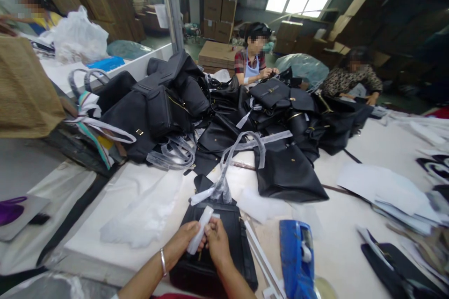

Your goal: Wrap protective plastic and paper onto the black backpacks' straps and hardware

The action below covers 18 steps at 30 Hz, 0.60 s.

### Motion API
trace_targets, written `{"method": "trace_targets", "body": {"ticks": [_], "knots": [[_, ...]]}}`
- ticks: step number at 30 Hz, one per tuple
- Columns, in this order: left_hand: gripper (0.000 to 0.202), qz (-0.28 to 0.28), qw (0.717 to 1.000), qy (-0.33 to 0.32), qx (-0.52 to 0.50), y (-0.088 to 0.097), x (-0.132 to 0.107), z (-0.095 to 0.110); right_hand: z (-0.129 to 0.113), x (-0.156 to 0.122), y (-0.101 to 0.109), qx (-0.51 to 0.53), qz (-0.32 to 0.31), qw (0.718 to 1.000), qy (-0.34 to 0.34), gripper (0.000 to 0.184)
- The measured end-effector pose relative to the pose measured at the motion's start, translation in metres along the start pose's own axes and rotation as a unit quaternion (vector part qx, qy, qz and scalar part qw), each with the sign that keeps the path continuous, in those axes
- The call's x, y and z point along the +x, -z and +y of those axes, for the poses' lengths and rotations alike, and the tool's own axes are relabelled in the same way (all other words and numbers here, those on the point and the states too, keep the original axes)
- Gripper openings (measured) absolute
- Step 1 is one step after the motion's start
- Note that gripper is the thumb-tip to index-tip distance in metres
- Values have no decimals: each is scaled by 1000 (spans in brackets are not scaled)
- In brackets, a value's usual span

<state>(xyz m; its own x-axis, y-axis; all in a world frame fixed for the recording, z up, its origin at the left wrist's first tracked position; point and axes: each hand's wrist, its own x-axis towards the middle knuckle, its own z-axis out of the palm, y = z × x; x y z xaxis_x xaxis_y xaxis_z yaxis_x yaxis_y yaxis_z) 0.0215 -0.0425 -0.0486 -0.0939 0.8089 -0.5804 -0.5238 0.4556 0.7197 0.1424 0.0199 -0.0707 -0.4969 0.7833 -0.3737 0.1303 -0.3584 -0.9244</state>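
Note:
My left hand point(183, 238) and my right hand point(216, 241) meet over a black handbag point(213, 224) lying flat at the table's near edge. Both pinch a white, rolled strip of foam wrap point(200, 229) that stands up between the fingers. The bag's handle, wrapped in clear plastic point(224, 182), rises just beyond my hands. A bangle sits on my left wrist.
A heap of black handbags point(217, 112) fills the table's middle. A blue tape dispenser point(297, 257) lies right of my hands. White paper sheets point(382, 187) lie at the right, clear plastic sheets point(143, 215) at the left. Two people sit working at the far side; a third is at far left.

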Motion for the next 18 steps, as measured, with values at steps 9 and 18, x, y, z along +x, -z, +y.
{"method": "trace_targets", "body": {"ticks": [9,18], "knots": [[48,13,999,11,-29,-8,-10,15,-6,0,-13,79,-6,997,-15,34],[44,42,998,-7,48,-12,-7,14,-8,0,-14,11,52,998,-29,16]]}}
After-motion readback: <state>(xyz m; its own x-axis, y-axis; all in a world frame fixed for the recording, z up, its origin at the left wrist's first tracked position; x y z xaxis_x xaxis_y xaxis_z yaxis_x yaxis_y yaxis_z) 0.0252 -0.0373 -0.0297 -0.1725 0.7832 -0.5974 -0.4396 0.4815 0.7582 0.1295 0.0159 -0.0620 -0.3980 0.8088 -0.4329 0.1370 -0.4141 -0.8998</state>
